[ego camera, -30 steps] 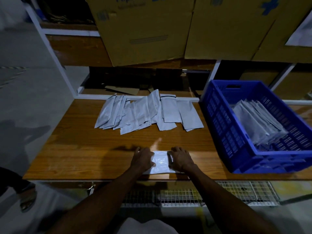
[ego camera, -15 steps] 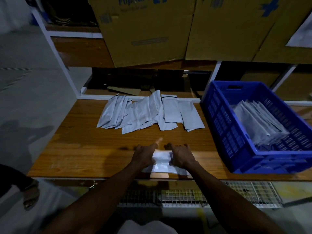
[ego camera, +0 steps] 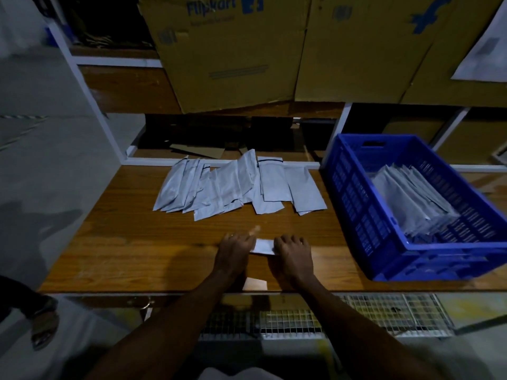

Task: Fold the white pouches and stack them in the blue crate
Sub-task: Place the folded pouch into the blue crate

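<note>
A white pouch [ego camera: 264, 246] lies on the wooden table [ego camera: 137, 242] near its front edge, folded to a narrow strip. My left hand [ego camera: 234, 252] holds its left end and my right hand [ego camera: 295, 253] its right end, fingers curled over it, so most of it is hidden. Several flat unfolded white pouches [ego camera: 236, 185] lie fanned out at the back of the table. The blue crate [ego camera: 354, 193] stands at the right with a leaning stack of folded pouches [ego camera: 411, 198] inside.
Large cardboard boxes [ego camera: 233, 50] overhang the back of the table on a white-framed shelf. A wire mesh rack [ego camera: 356, 311] sits below the front edge. A sandalled foot [ego camera: 44, 325] shows on the floor at the left.
Both hands have moved away from me across the pouch, folding its near part over. The pouch showed as a broad sheet between the hands; now only a narrow strip shows.
</note>
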Motion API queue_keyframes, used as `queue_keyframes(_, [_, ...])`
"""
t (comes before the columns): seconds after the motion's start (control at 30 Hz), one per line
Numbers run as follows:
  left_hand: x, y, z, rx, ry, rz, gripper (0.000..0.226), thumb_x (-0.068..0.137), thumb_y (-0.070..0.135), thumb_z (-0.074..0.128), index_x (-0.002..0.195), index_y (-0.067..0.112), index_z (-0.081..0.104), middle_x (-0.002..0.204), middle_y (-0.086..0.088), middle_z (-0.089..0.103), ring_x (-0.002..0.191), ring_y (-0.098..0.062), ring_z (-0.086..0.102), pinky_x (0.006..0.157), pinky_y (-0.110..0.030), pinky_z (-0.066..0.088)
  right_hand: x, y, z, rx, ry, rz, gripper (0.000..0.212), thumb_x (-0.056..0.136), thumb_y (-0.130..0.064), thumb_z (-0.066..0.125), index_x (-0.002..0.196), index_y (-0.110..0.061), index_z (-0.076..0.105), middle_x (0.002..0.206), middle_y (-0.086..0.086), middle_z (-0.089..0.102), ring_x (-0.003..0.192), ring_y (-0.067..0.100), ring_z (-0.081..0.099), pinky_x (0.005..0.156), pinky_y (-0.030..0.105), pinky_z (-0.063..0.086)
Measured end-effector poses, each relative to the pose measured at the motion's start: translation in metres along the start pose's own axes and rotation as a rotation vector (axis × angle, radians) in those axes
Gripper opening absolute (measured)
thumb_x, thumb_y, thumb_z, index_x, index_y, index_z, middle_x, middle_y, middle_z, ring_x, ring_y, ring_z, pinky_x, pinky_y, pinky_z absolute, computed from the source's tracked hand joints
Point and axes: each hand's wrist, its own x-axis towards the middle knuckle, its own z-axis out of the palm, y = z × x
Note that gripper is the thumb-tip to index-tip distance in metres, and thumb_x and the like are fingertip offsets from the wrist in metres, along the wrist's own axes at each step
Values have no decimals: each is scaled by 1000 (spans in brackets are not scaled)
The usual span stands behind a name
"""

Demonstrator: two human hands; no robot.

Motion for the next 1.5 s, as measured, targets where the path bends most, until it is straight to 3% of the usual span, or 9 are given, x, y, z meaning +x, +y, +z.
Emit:
queue_keyframes(0.17, [-32,0,29,-64,-208,28,34,72,9,60,106,10,62,125,-14,60,115,-35,58,93,-43,50,-21,-2,28,60,-231,-10,63,75,-35,64,131,-14,47,139,9,50,129,32,47,101,47,39])
queue_keyframes(0.23, [-38,0,38,-214,-254,-17,51,69,18,56,119,7,58,144,-18,49,135,-37,45,108,-45,41,-28,1,38,166,-343,-13,81,85,-43,54,154,-15,21,165,8,12,151,27,12,117,52,21])
queue_keyframes(0.33, [-43,2,44,-227,-425,-99,83,83,45,49,156,15,25,166,-5,13,153,-23,11,121,-43,21,-31,4,50,248,-426,-5,79,98,-59,31,158,-26,-10,159,-1,-24,145,16,-20,122,47,-1])
queue_keyframes(0.43, [-42,5,47,-148,-414,-100,79,94,63,19,160,20,13,167,0,9,153,-19,9,121,-44,18,-31,1,52,328,-413,63,71,100,-64,8,157,-27,-15,159,-1,-29,147,19,-25,122,44,-6])
queue_keyframes(0.57, [-33,11,52,-32,-415,-161,64,102,54,20,158,22,19,165,-1,18,151,-22,16,119,-46,18,-31,-2,55,333,-410,105,72,97,-61,-1,157,-24,-15,159,-1,-29,149,21,-24,122,42,-10])
queue_keyframes(0.67, [-38,2,61,-8,-385,-140,63,100,52,21,154,21,32,165,-5,21,153,-23,12,122,-48,11,-33,-3,58,312,-384,102,71,98,-60,-2,157,-24,-15,159,0,-29,148,20,-25,122,42,-11])
queue_keyframes(0.8, [-46,-4,72,-41,-394,-142,70,99,53,12,160,21,3,166,-2,-7,153,-18,-9,124,-45,1,-35,-5,62,280,-349,110,66,101,-56,2,156,-25,-16,159,-1,-29,148,20,-25,121,41,-12])
queue_keyframes(1.37, [-40,3,72,-71,-428,-196,76,93,53,1,159,18,-5,163,-2,-15,152,-19,-13,124,-44,-1,-32,-7,63,261,-348,127,82,84,-62,-20,156,-23,-17,160,3,-28,148,23,-25,123,43,-9])
queue_keyframes(1.5, [-38,1,67,-105,-447,-181,77,92,55,0,160,18,-3,164,-1,-12,153,-20,-9,124,-43,-3,-27,-4,57,280,-420,120,69,98,-57,-3,156,-22,-17,158,2,-30,149,24,-24,122,43,-11])
